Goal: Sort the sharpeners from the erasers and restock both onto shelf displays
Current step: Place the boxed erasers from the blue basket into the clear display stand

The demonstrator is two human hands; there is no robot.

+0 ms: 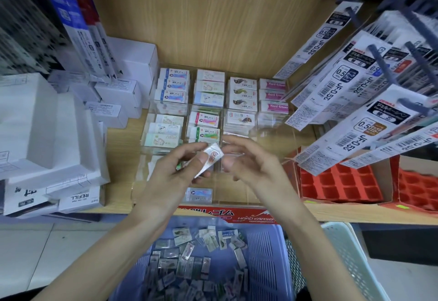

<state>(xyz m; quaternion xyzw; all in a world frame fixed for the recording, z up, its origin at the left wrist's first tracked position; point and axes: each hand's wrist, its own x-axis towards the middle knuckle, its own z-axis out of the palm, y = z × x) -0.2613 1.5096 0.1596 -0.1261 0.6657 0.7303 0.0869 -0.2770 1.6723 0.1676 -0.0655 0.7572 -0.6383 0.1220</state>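
Observation:
My left hand [180,170] pinches a small wrapped eraser [212,158] with an orange print, holding it above the clear acrylic display tray [142,175] on the wooden shelf. My right hand [246,161] hovers just right of the eraser with fingers loosely spread, its fingertips near the wrapper's end. The tray's compartments hold rows of packaged erasers [208,92], among them pink Hard Eraser packs [273,94]. One eraser [200,195] lies alone in a front compartment. Below the shelf a blue plastic basket [267,253] holds several loose wrapped erasers [189,262].
White boxes [47,134] are stacked on the shelf at left, with blue and red refill packs [71,16] leaning above them. Hanging JF-0.5 refill cards [355,101] crowd the right side. Red divided trays [339,182] sit at right. A pale basket [350,260] stands beside the blue one.

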